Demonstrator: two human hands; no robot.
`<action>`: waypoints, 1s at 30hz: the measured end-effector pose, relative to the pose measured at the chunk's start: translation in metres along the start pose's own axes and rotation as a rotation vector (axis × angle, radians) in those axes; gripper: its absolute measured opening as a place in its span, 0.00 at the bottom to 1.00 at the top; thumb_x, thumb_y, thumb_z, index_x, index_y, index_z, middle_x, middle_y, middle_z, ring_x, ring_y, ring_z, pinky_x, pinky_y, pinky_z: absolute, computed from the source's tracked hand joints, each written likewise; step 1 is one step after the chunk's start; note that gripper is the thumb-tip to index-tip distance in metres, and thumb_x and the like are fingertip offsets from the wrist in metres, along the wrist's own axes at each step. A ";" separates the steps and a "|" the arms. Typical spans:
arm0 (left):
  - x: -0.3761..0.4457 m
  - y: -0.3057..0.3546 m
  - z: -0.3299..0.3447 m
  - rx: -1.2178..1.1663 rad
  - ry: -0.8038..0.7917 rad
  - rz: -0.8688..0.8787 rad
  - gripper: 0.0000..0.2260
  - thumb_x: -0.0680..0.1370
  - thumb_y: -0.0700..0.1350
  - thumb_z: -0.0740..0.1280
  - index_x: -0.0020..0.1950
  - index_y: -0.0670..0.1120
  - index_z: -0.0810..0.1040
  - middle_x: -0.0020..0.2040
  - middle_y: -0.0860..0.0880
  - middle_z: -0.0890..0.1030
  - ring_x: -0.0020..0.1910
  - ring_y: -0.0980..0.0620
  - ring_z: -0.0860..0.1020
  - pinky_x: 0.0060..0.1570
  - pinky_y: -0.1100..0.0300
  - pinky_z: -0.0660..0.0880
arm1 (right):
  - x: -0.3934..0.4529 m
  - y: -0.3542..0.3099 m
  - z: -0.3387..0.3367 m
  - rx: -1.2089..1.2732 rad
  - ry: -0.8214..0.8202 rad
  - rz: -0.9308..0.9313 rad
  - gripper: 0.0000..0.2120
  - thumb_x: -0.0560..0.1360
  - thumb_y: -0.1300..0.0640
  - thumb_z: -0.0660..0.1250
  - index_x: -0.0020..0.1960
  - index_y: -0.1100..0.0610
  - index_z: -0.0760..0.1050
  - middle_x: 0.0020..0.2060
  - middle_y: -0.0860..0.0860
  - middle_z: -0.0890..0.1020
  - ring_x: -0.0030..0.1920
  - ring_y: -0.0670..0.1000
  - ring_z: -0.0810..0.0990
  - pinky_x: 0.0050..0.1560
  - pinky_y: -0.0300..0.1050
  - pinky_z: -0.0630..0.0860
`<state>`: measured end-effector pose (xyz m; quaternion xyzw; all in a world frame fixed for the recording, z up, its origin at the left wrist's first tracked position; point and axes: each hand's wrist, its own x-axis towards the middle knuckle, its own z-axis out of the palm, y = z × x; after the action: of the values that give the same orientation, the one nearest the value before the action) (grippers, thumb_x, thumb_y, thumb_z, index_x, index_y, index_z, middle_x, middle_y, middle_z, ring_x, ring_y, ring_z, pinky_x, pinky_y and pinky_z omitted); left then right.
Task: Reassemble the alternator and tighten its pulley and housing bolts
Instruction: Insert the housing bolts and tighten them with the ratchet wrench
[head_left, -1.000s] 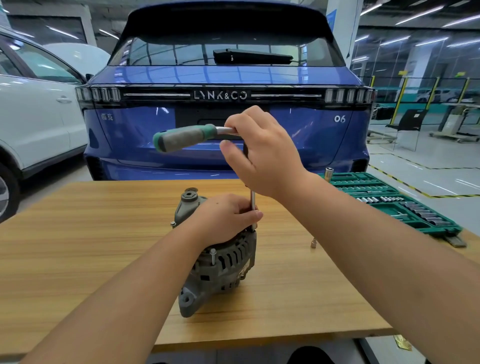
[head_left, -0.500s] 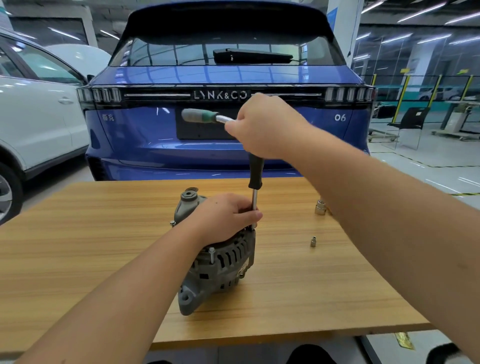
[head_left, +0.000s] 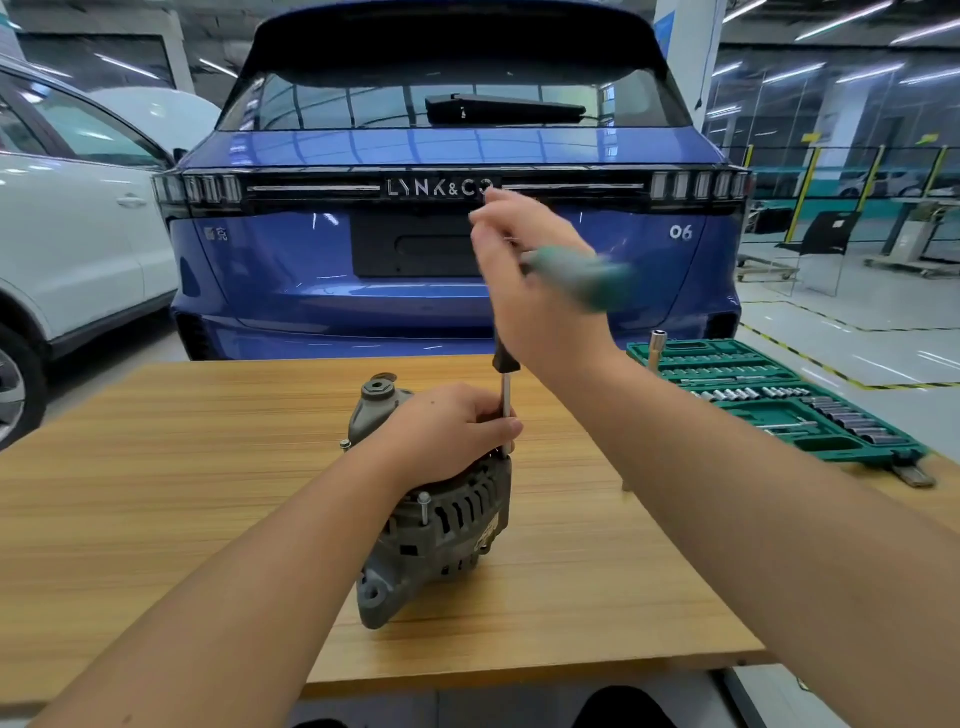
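Blue Lynk & Co 06 (head_left: 447, 244) is parked tail-in right behind the wooden workbench (head_left: 156, 493), rear wiper (head_left: 504, 110) folded across the glass. White car (head_left: 67, 234) sits to its left, door and a bit of wheel showing. Off to the right there's a shiny grey floor with yellow-black hazard tape (head_left: 810, 358), yellow posts (head_left: 802, 195) along a glass partition, and a dark chair (head_left: 826, 236).

We're looking at a car workshop here: blue SUV (head_left: 457, 234) sitting right behind the wooden surface (head_left: 156, 493), white car (head_left: 67, 234) beside it, green socket set (head_left: 779, 400) lying open, striped floor markings.
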<state>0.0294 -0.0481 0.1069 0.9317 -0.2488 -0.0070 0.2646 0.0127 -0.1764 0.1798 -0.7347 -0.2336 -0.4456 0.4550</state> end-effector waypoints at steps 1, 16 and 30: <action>0.000 0.000 0.000 0.001 0.002 0.006 0.11 0.84 0.59 0.62 0.52 0.57 0.81 0.45 0.56 0.83 0.44 0.57 0.81 0.46 0.55 0.81 | -0.002 0.004 -0.001 -0.178 -0.046 -0.174 0.09 0.80 0.64 0.65 0.57 0.61 0.82 0.54 0.50 0.83 0.58 0.49 0.79 0.60 0.44 0.75; 0.000 -0.001 0.001 0.009 0.021 0.028 0.11 0.84 0.59 0.62 0.49 0.57 0.81 0.44 0.56 0.84 0.44 0.56 0.81 0.46 0.55 0.80 | -0.004 0.005 -0.008 -0.267 -0.240 -0.174 0.20 0.82 0.52 0.54 0.65 0.59 0.77 0.53 0.53 0.78 0.47 0.49 0.74 0.43 0.46 0.71; 0.000 -0.004 0.001 -0.008 0.017 0.027 0.10 0.83 0.60 0.63 0.50 0.59 0.81 0.44 0.56 0.84 0.44 0.57 0.82 0.48 0.52 0.82 | 0.061 -0.022 -0.023 0.267 -0.622 0.949 0.06 0.79 0.59 0.64 0.55 0.57 0.74 0.33 0.49 0.84 0.42 0.53 0.88 0.53 0.56 0.77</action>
<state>0.0305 -0.0458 0.1039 0.9272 -0.2590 0.0033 0.2706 0.0167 -0.1895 0.2473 -0.7916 -0.0556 0.0774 0.6036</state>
